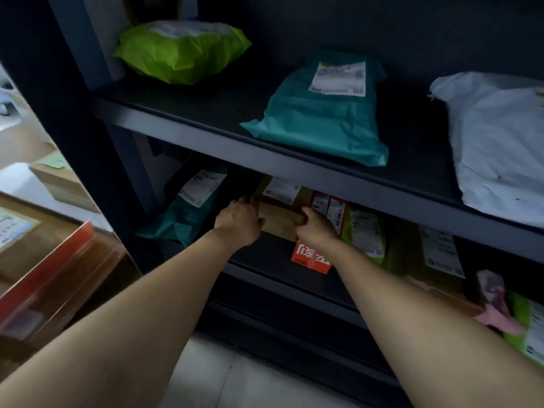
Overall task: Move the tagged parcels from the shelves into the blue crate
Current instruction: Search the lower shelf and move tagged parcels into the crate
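Both hands grip one brown cardboard box with a white label (279, 214), the left hand (239, 222) on its left side and the right hand (317, 228) on its right. It sits near the lower shelf's front edge (259, 270), apparently lengthwise front to back. A red printed carton (312, 257) crowds its right side, and the upper shelf's edge (265, 156) hangs low overhead.

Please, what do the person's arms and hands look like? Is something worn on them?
Both arms are bare as far as the frame edge, with no sleeve in view. The left hand and the right hand have no glove, and no watch, bracelet or ring shows.
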Demonstrator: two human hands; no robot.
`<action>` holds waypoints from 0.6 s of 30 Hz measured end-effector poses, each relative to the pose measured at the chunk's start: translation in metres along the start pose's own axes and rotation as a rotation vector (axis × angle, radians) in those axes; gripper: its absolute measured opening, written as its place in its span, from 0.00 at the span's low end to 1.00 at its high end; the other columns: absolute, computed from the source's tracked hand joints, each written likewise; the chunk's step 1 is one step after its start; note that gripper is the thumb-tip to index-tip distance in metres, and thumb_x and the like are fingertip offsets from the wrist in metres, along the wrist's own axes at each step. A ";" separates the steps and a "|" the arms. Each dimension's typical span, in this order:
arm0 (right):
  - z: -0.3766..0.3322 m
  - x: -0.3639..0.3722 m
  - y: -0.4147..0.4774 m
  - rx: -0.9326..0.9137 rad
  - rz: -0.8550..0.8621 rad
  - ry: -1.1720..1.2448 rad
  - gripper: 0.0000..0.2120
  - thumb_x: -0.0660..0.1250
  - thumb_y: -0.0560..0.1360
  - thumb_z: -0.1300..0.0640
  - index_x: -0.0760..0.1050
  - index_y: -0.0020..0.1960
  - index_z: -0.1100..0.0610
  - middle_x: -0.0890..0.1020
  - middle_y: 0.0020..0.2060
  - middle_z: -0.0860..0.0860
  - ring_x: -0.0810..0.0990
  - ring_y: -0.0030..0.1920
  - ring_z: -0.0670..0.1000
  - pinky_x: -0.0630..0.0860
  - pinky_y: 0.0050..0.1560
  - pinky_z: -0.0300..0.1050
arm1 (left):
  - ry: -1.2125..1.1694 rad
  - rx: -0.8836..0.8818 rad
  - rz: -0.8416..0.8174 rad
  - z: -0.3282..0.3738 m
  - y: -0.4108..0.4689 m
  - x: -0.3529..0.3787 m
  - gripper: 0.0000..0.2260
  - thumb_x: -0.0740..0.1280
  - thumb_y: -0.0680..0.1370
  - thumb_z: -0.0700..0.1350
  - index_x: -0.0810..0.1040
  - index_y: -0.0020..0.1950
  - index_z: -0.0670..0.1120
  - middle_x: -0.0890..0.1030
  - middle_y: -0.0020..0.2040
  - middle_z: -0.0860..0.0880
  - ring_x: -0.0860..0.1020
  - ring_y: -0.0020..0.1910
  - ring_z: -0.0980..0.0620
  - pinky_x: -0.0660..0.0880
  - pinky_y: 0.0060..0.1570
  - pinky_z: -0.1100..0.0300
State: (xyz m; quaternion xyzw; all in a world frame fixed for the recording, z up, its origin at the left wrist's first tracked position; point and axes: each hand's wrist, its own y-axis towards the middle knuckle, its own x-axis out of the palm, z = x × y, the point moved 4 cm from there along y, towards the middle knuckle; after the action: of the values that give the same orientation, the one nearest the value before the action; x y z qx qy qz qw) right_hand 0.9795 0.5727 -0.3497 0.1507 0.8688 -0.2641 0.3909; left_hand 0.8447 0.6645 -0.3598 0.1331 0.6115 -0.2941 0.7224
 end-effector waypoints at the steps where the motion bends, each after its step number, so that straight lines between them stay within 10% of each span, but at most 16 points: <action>1: 0.002 0.002 0.009 0.021 0.010 0.058 0.29 0.59 0.79 0.58 0.54 0.78 0.52 0.62 0.75 0.54 0.64 0.73 0.55 0.63 0.72 0.47 | -0.015 -0.005 -0.028 -0.001 0.010 0.004 0.26 0.56 0.82 0.52 0.56 0.78 0.43 0.62 0.74 0.40 0.65 0.70 0.40 0.69 0.66 0.46; 5: 0.005 0.007 0.032 0.080 0.139 0.330 0.27 0.60 0.79 0.60 0.58 0.77 0.53 0.63 0.75 0.54 0.64 0.73 0.55 0.62 0.72 0.47 | -0.242 -0.043 -0.108 -0.005 0.045 0.020 0.29 0.54 0.83 0.50 0.44 0.79 0.44 0.49 0.79 0.41 0.55 0.77 0.42 0.59 0.73 0.49; 13: 0.015 0.015 0.043 0.225 0.278 0.363 0.20 0.67 0.76 0.50 0.77 0.60 0.64 0.80 0.60 0.59 0.78 0.60 0.59 0.75 0.61 0.52 | -0.815 -0.323 0.053 -0.044 0.049 0.032 0.11 0.65 0.79 0.46 0.79 0.47 0.37 0.81 0.48 0.39 0.79 0.55 0.39 0.75 0.46 0.54; 18: 0.011 0.019 0.033 0.205 0.257 0.374 0.27 0.72 0.73 0.52 0.72 0.68 0.61 0.76 0.66 0.56 0.76 0.64 0.56 0.73 0.65 0.51 | -1.084 -0.359 0.050 -0.054 0.025 0.033 0.22 0.72 0.75 0.47 0.75 0.67 0.40 0.80 0.60 0.42 0.78 0.58 0.43 0.78 0.58 0.47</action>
State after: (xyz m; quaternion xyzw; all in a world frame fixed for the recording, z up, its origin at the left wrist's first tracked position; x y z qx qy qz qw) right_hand 0.9896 0.5945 -0.3818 0.3450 0.8684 -0.2663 0.2364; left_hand 0.8185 0.7057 -0.4078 -0.1471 0.1907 -0.1945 0.9509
